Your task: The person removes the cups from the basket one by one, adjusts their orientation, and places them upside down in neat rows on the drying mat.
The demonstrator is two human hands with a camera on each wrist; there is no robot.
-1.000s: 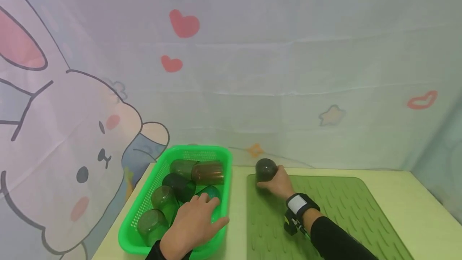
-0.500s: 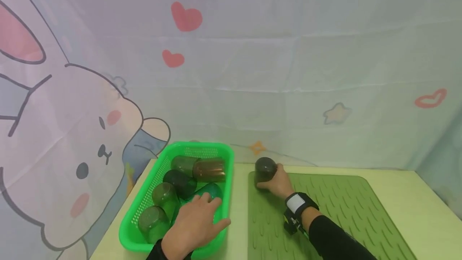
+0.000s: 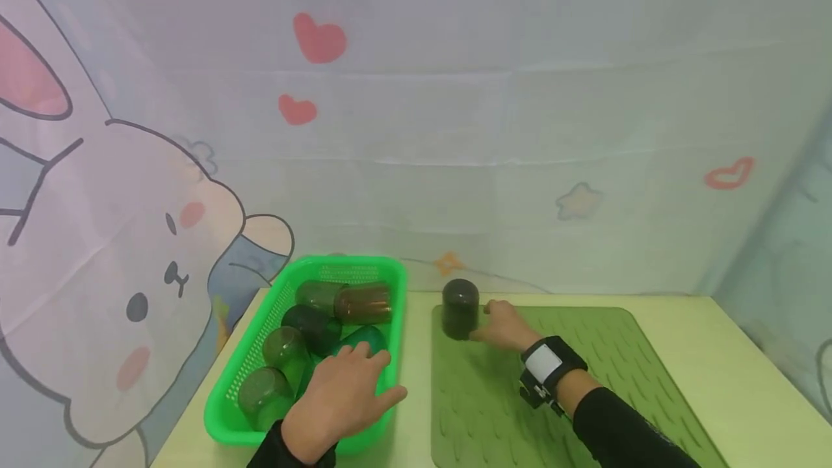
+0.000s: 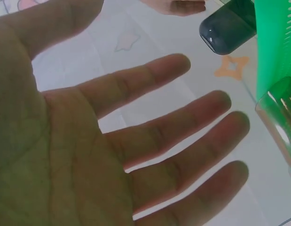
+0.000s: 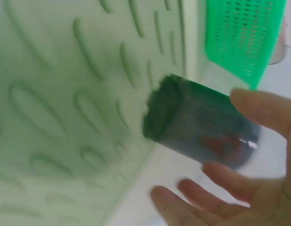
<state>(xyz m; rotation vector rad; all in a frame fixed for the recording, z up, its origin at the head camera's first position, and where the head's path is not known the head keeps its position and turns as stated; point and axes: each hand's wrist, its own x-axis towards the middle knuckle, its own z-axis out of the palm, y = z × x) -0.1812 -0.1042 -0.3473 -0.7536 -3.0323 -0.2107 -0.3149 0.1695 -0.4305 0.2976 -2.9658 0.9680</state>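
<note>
A dark grey glass (image 3: 460, 309) stands upside down near the far left corner of the green drying mat (image 3: 468, 410). Just right of it is my right hand (image 3: 510, 327), thumb and fingers spread apart. In the right wrist view those fingers lie loosely around the glass (image 5: 201, 125) without gripping it. My left hand (image 3: 338, 396), palm down with straight fingers, hovers over the green basket (image 3: 224, 435) and holds nothing. Inside the basket lie a brown glass (image 3: 364, 303), a black glass (image 3: 312, 327), a teal glass (image 3: 365, 338) partly hidden by the left hand, and several grey-green glasses (image 3: 284, 349).
Basket and mat sit side by side on a pale yellow table (image 3: 689, 338), a narrow strip of tabletop between them. Behind the table hangs a printed cloth (image 3: 416, 201) with a rabbit and hearts. A camera is strapped to the right wrist (image 3: 544, 367).
My right hand has let go of the dark grey glass and drawn slightly right, leaving it standing on the mat. The left hand stays over the basket. The head view has shifted a little.
</note>
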